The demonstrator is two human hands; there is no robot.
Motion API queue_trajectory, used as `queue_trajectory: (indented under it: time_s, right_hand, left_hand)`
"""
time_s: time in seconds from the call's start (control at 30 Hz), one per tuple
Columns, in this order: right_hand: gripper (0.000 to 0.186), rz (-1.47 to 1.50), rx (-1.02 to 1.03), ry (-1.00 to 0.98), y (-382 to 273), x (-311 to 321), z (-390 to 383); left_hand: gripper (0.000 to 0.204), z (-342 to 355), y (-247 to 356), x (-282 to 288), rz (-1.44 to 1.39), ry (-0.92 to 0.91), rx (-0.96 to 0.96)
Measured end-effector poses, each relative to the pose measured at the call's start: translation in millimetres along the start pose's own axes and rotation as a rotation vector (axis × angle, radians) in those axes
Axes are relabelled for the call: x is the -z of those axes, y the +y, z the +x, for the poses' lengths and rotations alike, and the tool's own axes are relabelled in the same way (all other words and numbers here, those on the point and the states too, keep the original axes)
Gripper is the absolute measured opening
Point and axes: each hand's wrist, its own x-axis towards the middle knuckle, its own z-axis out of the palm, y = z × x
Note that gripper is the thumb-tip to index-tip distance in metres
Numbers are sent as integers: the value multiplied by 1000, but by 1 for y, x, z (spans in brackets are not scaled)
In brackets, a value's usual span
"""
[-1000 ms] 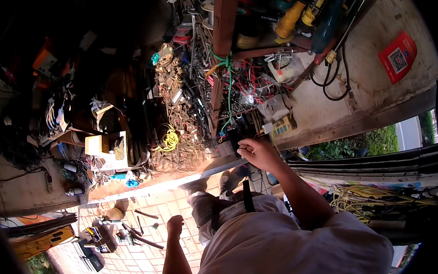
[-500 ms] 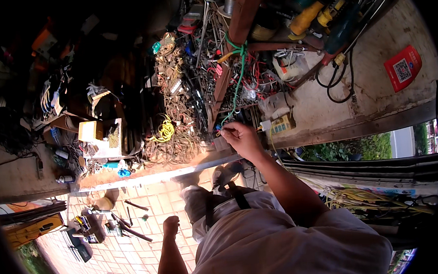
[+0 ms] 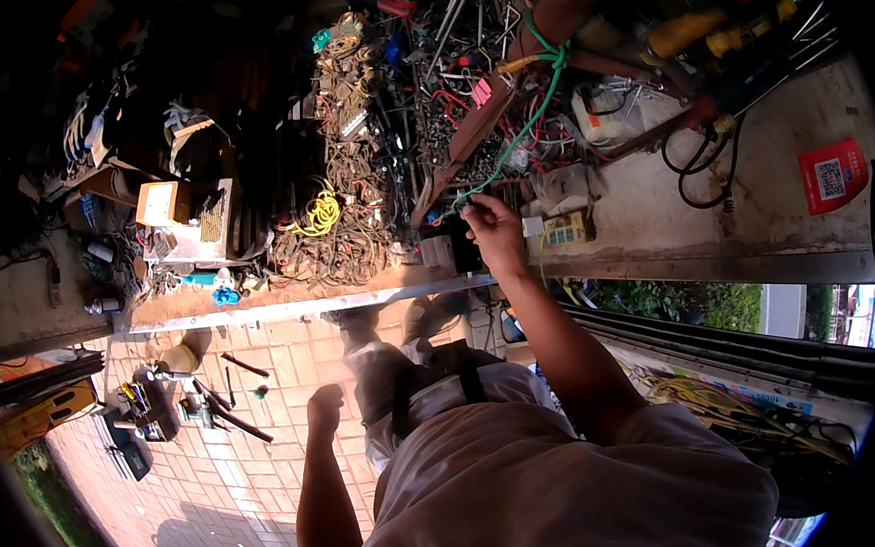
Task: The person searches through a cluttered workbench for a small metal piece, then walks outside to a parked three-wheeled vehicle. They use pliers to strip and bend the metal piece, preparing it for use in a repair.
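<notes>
Near centre, the right hand (image 3: 495,232), fingers pinched together on what I cannot tell, is beside a green cord (image 3: 550,86), probably light and limp, best pinched low; the left hand (image 3: 326,411), lower left, looks loosely fisted.

Right grip (image 3: 495,232) by cord (image 3: 547,96); wire heap (image 3: 357,183) left, box (image 3: 159,203) farther left; tool caddy (image 3: 148,412) on paving (image 3: 279,464)

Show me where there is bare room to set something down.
Bare board lies between the black cable loop and the red card. Brick paving is open between the black strip and left hand. It is crowded around the right hand, with green cord and tangled wire nearby.
</notes>
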Motion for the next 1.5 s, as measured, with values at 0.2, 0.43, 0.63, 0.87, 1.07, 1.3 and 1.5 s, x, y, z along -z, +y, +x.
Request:
queue_trajectory:
  time_s: [0.2, 0.43, 0.63, 0.87, 1.07, 1.3, 1.5]
  right_hand:
    - [24, 110, 211, 4, -15, -19, 20]
    - [25, 232, 293, 41, -24, -30, 37]
    - [25, 71, 210, 25, 6, -26, 24]
    - [30, -263, 90, -77, 75, -2, -16]
    - [33, -415, -74, -137, 120, 0, -42]
    - [32, -677, -188, -195, 138, -16, -62]
    - [33, -811, -212, -163, 181, -16, -68]
  left_hand:
    - [20, -26, 3, 16, 64, 36, 213]
    - [23, -34, -8, 25, -65, 113, 238]
    - [22, 16, -84, 32, 256, 23, -132]
    - [20, 119, 60, 62, 288, 144, -178]
    - [17, 225, 212, 131, 809, 593, -685]
    - [26, 293, 254, 163, 1359, 175, -1004]
    - [21, 331, 279, 145, 1235, 180, -1075]
